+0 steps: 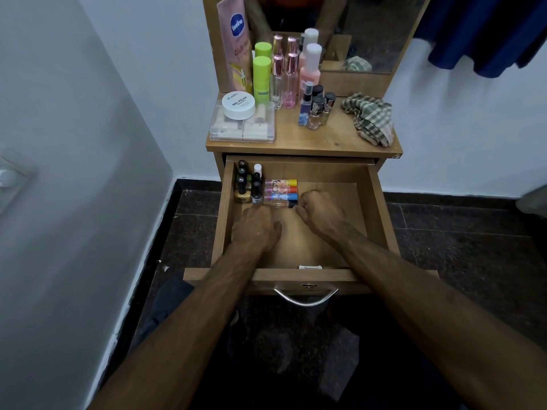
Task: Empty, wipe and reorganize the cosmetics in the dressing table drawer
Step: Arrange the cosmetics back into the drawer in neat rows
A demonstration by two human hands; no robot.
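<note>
The wooden drawer (376, 202) is pulled out. Several nail polish bottles (247, 184) stand in its far left corner. Beside them lie three small tubes with yellow, orange and blue caps (281, 189), and in front of those a clear tube with a black cap (278, 204). Both my hands are inside the drawer. My left hand (256, 229) rests palm down with its fingers at the left end of the clear tube. My right hand (321, 213) pinches the tube's black-capped end. A checked cloth (370, 116) lies on the tabletop at the right.
On the tabletop (305, 140) stand a clear box (241, 127) with a white nail polish remover tub (238, 105), green-capped bottles (262, 76), pink spray bottles (285, 75), a pink lotion bottle (310, 69) and small perfume vials (316, 109). A mirror (370, 31) rises behind. White walls flank the table.
</note>
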